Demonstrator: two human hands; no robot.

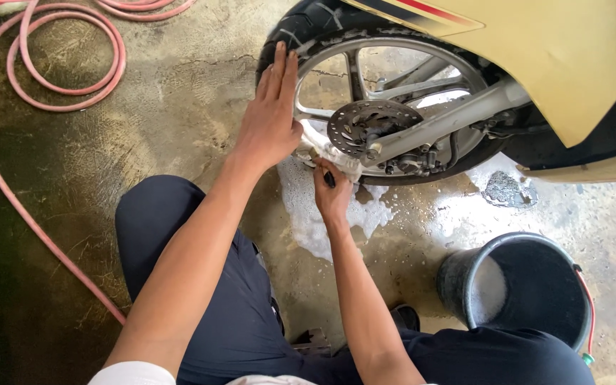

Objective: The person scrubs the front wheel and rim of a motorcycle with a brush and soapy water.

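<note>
I see a silver wheel rim (393, 53) inside a black tyre (301, 25), white foam (322, 214) on the mottled grey-brown floor (180, 114), a coiled pink hose (65, 50), a black bucket (529, 285), cream bodywork (572, 57) striped red and dark, navy trousers (229, 314).

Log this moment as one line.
left hand: flat on tyre | right hand: scrubbing soapy wheel rim with small brush | bucket: beside right knee

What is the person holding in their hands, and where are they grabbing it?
The right hand grips a small dark brush by its handle, against the soapy wheel. The left hand holds nothing; it rests flat on the tyre.
</note>
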